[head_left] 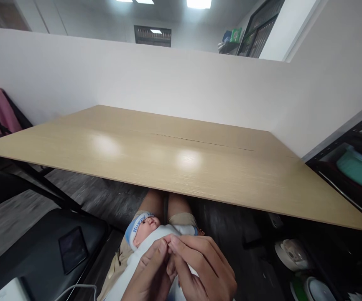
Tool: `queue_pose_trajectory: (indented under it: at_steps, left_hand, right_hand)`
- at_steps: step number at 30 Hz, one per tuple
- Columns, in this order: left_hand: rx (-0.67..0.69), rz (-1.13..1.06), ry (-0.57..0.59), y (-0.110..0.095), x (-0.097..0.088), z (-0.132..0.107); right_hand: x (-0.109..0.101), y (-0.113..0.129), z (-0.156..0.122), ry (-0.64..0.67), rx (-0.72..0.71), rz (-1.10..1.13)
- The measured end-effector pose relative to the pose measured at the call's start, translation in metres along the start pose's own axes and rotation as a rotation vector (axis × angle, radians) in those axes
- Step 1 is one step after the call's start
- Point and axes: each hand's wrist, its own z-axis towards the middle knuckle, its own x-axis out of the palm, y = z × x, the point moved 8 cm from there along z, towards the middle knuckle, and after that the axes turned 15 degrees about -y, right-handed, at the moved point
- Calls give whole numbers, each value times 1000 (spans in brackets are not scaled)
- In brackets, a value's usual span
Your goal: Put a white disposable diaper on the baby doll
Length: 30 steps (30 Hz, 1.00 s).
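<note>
My left hand [149,271] and right hand [209,263] meet at the fingertips over the baby doll [149,226] on my lap, its capped head far left; whether they pinch anything, I cannot tell. It seems light; I'd support head and torso.

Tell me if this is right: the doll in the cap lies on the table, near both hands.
Not quite: the head view shows the doll on the person's lap, not the table. It does wear the cap, and the left hand and right hand are near it.
</note>
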Motion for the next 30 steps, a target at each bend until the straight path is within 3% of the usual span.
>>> queue_pose_trajectory:
  at_steps: [7,11,16,23,30]
  left_hand:
    - [66,14,-20,-3,-4,0]
    - [145,56,-9,-10,-10,0]
    - [121,16,-30,-8,-11,-2]
    - [110,-15,18,-8,-3,-6]
    - [105,37,29,-8,-6,-7]
  right_hand:
    - [1,2,3,15,20,-86]
    - [-3,5,6,-52,36,-84]
    - [0,4,7,-28,68,-48]
    - [4,-15,1,12,357,115]
    - [11,-20,-5,22,513,236]
